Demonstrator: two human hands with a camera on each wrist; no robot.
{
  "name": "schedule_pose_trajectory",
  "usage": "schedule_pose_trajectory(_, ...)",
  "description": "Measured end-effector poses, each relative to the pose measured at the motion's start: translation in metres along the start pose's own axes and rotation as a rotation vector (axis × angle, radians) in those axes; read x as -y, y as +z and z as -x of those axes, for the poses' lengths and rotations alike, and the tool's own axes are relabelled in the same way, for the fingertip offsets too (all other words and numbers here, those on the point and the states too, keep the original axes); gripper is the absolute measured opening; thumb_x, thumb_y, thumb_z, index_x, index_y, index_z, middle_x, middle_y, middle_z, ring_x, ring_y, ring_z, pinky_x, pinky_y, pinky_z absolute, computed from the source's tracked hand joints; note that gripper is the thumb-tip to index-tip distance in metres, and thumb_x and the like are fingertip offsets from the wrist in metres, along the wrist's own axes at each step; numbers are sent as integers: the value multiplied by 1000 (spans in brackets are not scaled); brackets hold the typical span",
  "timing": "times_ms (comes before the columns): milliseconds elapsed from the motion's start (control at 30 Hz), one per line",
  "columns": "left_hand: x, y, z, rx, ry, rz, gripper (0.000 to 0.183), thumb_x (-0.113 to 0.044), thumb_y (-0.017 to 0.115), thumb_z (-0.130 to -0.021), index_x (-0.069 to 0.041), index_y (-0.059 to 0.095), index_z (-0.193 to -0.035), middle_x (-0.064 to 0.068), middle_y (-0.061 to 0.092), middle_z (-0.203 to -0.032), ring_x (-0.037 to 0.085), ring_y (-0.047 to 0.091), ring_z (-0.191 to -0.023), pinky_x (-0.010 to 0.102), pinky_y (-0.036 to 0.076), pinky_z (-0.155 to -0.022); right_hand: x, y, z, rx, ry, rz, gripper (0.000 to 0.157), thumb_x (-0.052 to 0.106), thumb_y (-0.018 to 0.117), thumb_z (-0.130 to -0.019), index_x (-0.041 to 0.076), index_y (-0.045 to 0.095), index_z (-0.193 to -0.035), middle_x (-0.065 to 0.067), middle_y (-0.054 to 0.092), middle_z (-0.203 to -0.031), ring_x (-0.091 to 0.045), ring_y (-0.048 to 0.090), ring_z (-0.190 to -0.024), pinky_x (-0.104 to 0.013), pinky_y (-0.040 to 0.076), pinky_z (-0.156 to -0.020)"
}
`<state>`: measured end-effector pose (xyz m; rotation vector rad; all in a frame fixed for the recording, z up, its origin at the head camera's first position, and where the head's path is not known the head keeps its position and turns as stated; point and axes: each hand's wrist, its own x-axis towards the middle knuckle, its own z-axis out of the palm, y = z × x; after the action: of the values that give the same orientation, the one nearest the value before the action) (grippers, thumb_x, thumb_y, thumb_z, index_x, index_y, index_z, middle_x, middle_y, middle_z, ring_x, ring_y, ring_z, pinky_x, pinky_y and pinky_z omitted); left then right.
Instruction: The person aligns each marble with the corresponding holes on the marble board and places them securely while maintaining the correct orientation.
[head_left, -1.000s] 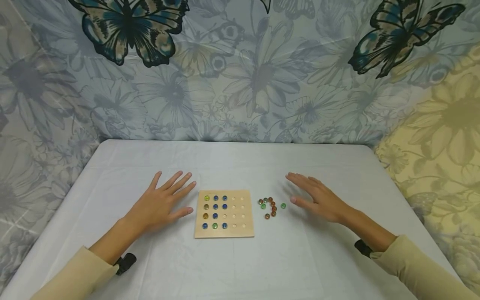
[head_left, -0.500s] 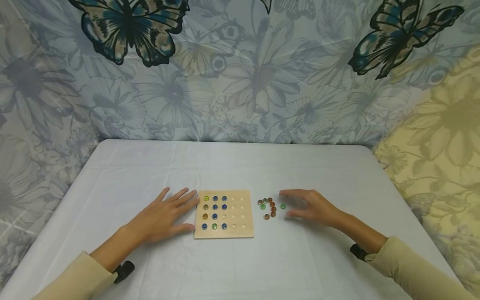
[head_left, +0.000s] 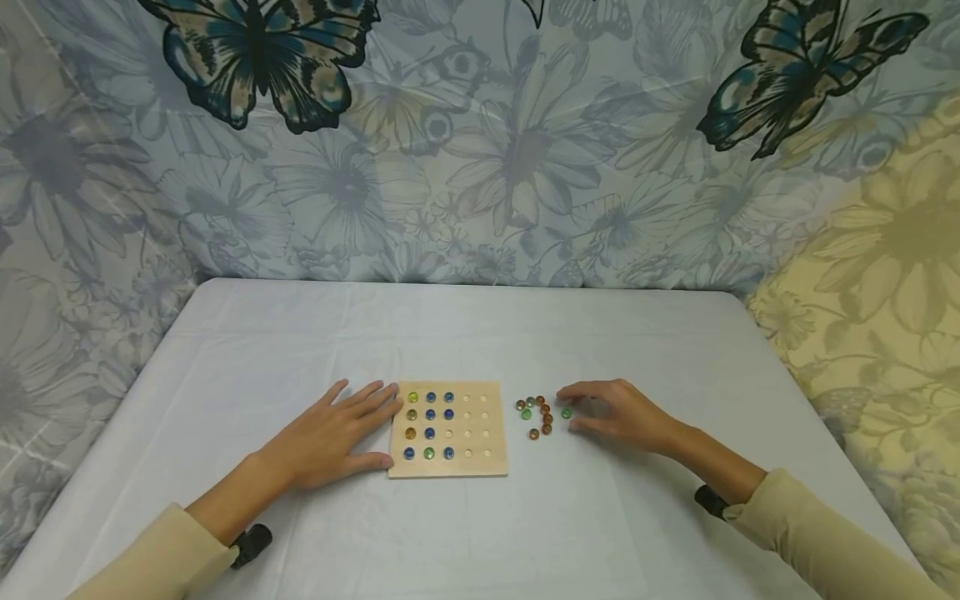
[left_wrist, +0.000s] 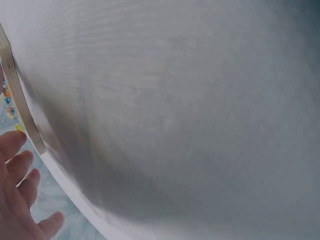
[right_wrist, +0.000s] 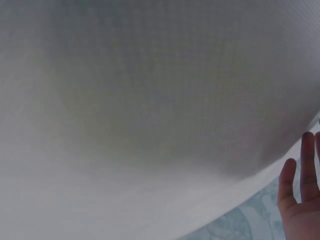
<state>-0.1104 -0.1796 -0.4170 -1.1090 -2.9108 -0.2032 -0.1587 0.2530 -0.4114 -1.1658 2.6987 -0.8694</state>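
left hand [head_left: 324, 443] reached board [head_left: 457, 425] edge

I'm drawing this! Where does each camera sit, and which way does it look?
Head: on the head, looking forward and down at board, marbles, left hand, right hand, sleeves.
Left wrist: worn there, facing cloth and the board's edge; some left hand shows.
Right wrist: worn there, facing cloth; some right hand shows.
Head and left wrist share the board.

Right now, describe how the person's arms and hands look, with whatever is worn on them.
The left sleeve and right sleeve are plain pale beige, ending above the wrists. A small black device shows by the left one, a second black device by the right. The left hand and right hand wear no gloves.
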Motion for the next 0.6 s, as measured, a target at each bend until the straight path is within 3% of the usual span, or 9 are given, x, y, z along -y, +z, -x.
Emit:
schedule_pose_trajectory(300,-2,0,-4,35,45,8,75,-64,43,-87,-16,34,-144,0,28,-150,19,27,-136,52,17,-108,4,0,-7,35,21,6,35,10,74,-78,7,65,-111,2,67,-102,-11,62,-91,-36,50,-80)
schedule_pose_trajectory(600,-3,1,-7,65,49,11,75,-64,40,-88,-15,33,-145,1,28,-150,18,26,-136,52,21,-107,3,1,-10,30,33,13,32,9,75,-76,7,66,-107,5,69,-97,-10,63,-88,-34,51,-78)
